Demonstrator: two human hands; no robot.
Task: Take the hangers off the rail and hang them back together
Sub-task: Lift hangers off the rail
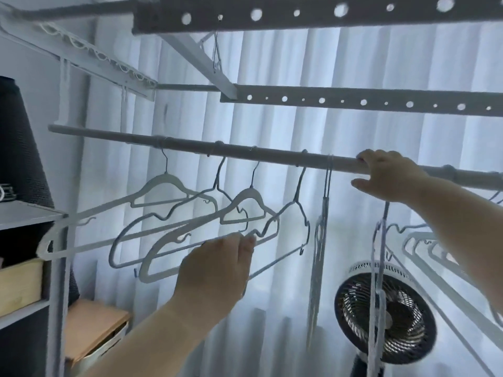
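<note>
A grey rail (245, 152) runs across the view, sloping down to the right. Several pale hangers (168, 186) hang from it side by side, spread apart along its left and middle. My left hand (217, 268) reaches up under them, fingertips at the lower bar of the nearest thick hanger (190, 248). My right hand (389, 175) is up at the rail, fingers over it, and a thin hanger (381, 254) hangs below the palm. Two thin hangers (324, 213) hang edge-on between my hands. More hangers (435, 251) lie at the right behind my forearm.
Perforated grey bars (353, 102) of a drying rack cross overhead. White curtains (272, 63) fill the background. A round black fan (386, 319) stands low on the right. On the left stands a shelf (30, 216) with wooden boxes (19, 284) and a dark object.
</note>
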